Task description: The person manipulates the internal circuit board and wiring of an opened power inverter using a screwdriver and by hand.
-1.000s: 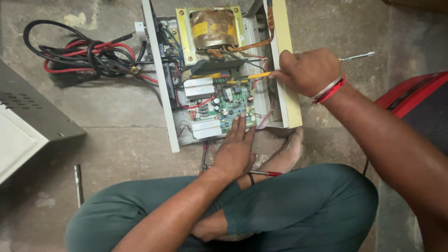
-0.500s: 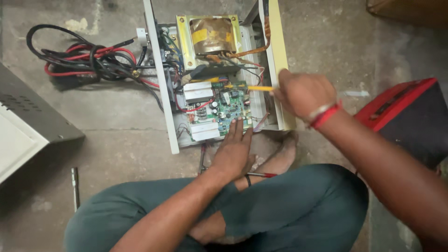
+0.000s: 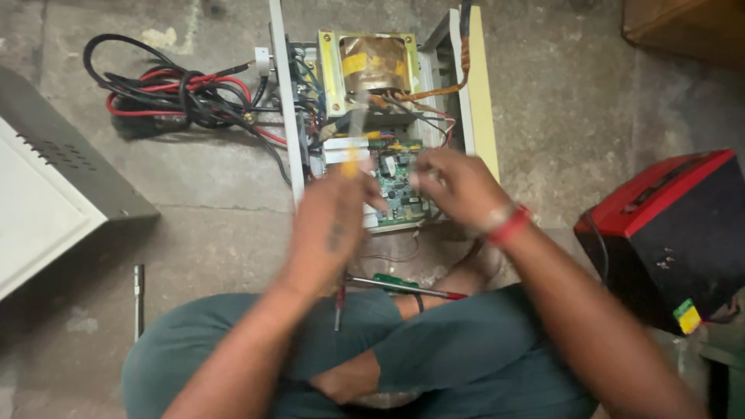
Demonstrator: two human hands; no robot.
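Two hands work over the open metal-cased power unit (image 3: 380, 116) on the concrete floor. Left hand (image 3: 332, 225), motion-blurred, grips a yellow-handled screwdriver (image 3: 353, 147) pointing toward 12 o'clock. Right hand (image 3: 456, 186), grip indistinct, hovers over the green circuit board (image 3: 397, 186). A red-topped black battery (image 3: 671, 233) at 3 o'clock carries a small yellow-green square label (image 3: 686, 315). Red and black cables (image 3: 174, 97) lie at 10 o'clock.
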